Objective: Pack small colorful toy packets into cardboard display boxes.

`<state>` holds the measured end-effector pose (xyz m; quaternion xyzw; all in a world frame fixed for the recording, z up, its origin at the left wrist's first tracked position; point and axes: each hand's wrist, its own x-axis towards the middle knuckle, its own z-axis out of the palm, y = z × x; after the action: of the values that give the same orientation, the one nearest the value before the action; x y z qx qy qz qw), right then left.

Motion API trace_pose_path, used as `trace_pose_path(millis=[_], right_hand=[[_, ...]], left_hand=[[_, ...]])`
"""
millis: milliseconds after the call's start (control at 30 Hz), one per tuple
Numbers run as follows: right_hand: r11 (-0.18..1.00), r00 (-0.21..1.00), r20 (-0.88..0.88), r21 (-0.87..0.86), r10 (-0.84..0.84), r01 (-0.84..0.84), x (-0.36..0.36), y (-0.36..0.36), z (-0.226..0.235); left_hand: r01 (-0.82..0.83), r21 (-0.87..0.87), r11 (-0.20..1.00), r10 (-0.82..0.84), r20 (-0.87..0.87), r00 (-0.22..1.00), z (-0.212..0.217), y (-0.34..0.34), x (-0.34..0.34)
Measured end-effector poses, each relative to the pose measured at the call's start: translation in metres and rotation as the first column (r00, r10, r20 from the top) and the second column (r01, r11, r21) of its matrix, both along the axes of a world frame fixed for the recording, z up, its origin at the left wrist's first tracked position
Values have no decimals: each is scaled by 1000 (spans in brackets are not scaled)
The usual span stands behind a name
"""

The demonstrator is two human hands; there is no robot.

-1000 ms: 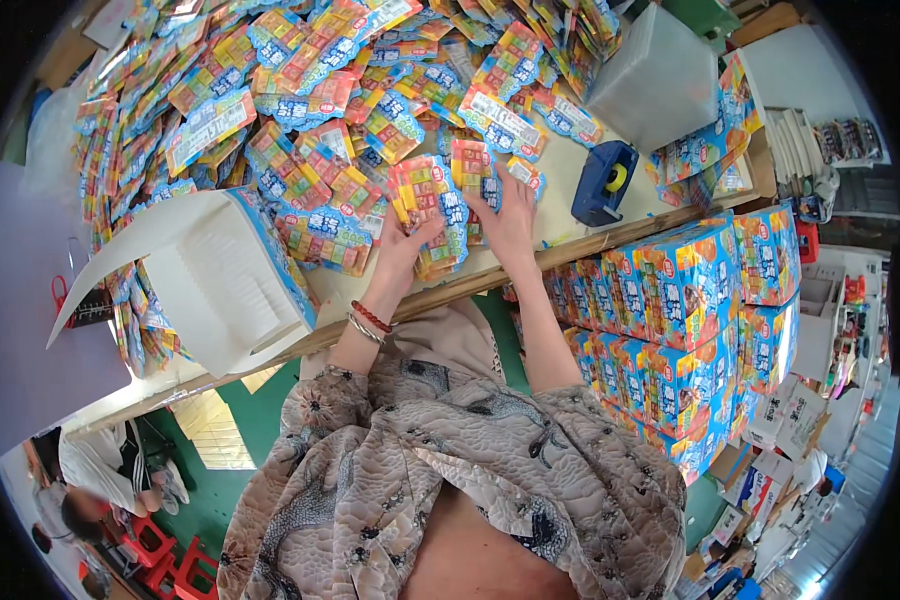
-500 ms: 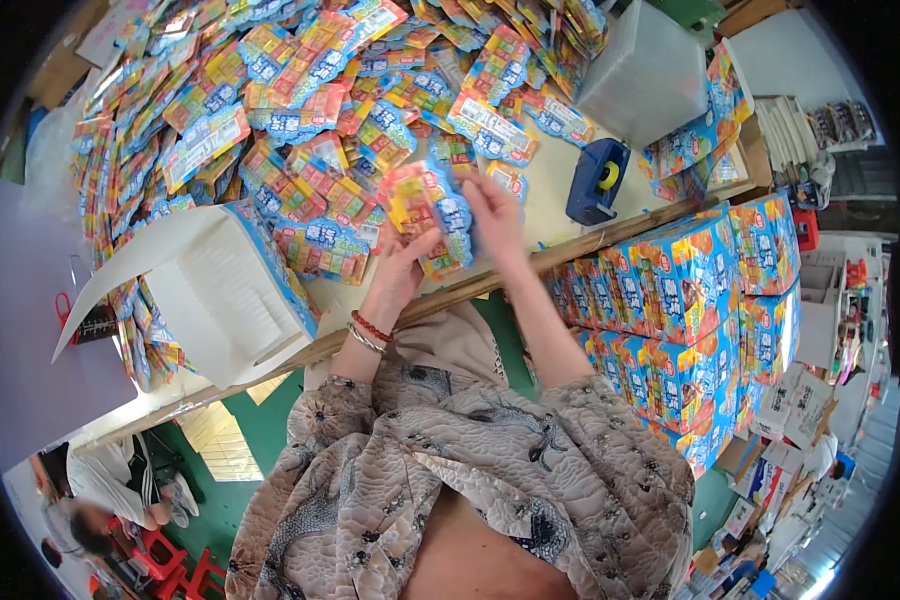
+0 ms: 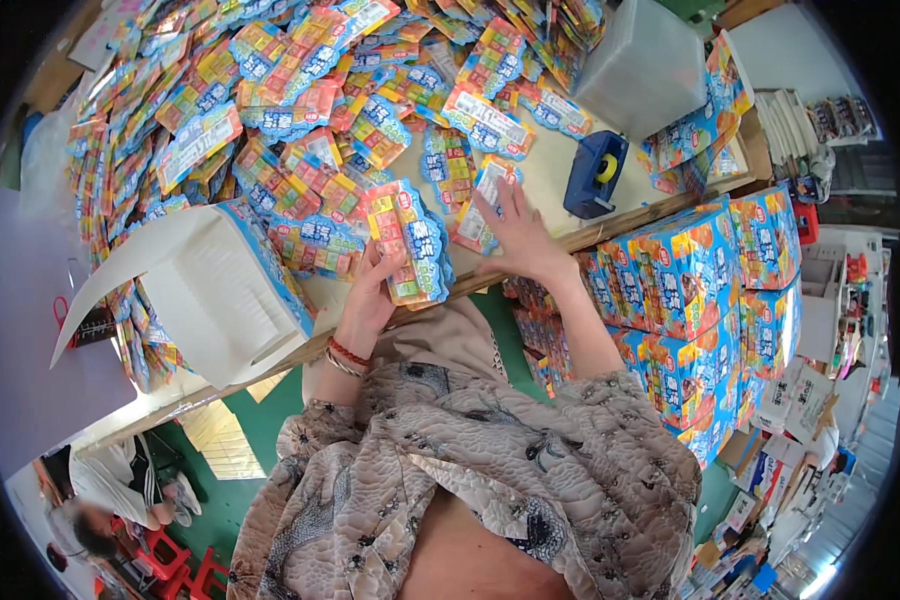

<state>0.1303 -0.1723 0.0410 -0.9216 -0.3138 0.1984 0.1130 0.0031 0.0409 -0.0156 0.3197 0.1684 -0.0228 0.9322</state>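
My left hand (image 3: 366,302) is closed on a small stack of colourful flat packets (image 3: 410,240), gripping it by the lower left side just above the table's front edge. The packets are blue, yellow and red with wavy edges. To the right, my right hand (image 3: 526,238) has its fingers spread and holds nothing. Its fingertips lie over the edge of a single packet (image 3: 483,208) with its pale back up; whether they press on it I cannot tell. Another packet (image 3: 448,165) lies just beyond, beside the big heap of packets (image 3: 290,130).
An open white carton (image 3: 220,290) stands at the left of the table. A blue tape dispenser (image 3: 596,175) and a translucent plastic bin (image 3: 642,70) are at the right. Stacked printed boxes (image 3: 675,270) rise beside the table's wooden edge (image 3: 620,225). A person (image 3: 115,480) sits at lower left.
The right hand has let go of the packets and moved right, its fingers spreading over a packet on the table. The left hand has come slightly nearer, holding the packets more upright.
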Motion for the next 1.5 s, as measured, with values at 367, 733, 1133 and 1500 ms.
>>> trace_pose_path(millis=[367,733,1133,1500], right_hand=[[923,778,593,146,207,-357,17,0,13],[761,982,-160,623,-104,182,64,57,15],[639,880,-473,668,-30,381,-14,27,-15],[871,953,-142,458,269,-178,10,7,-1]], left_hand=[[13,-311,950,15,88,996,-4,-8,17],[15,-148,989,-1,95,996,-1,-15,26],[-121,115,986,110,95,989,14,-45,42],[-138,883,449,-150,227,962,-17,-19,2]])
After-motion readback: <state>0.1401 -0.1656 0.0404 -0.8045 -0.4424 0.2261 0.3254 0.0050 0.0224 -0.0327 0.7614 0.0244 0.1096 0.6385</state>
